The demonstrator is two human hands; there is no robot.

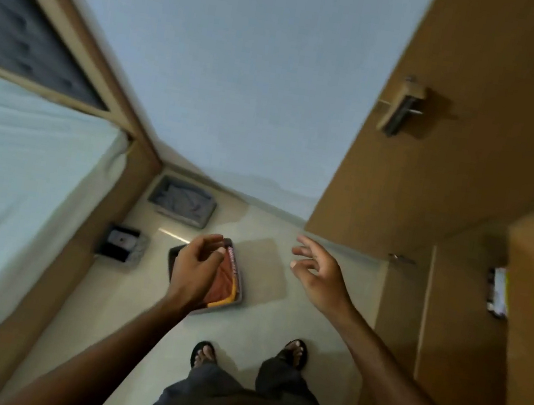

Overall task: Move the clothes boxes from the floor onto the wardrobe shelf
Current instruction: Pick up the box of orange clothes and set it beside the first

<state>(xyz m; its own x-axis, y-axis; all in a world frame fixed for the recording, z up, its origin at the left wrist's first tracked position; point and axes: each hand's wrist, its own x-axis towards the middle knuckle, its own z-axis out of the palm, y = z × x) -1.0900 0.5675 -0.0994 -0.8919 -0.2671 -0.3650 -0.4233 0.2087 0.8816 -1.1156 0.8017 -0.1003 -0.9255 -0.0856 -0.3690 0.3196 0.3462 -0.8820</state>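
A dark box of red and orange folded clothes [229, 283] lies on the pale floor straight ahead of me. My left hand [195, 268] hovers in front of it with loosely curled fingers and holds nothing; it hides the box's left part. To the right of the box, my right hand [317, 275] is spread open and empty. A grey box of grey-blue clothes [182, 202] sits farther off against the wall. The brown wardrobe [449, 316] stands on my right.
A bed with a pale sheet [21, 165] and a wooden frame runs along the left. A small black box [122, 243] sits on the floor beside it. A wardrobe door with a metal handle [401, 106] stands open at the right. My sandalled feet [203, 354] are below.
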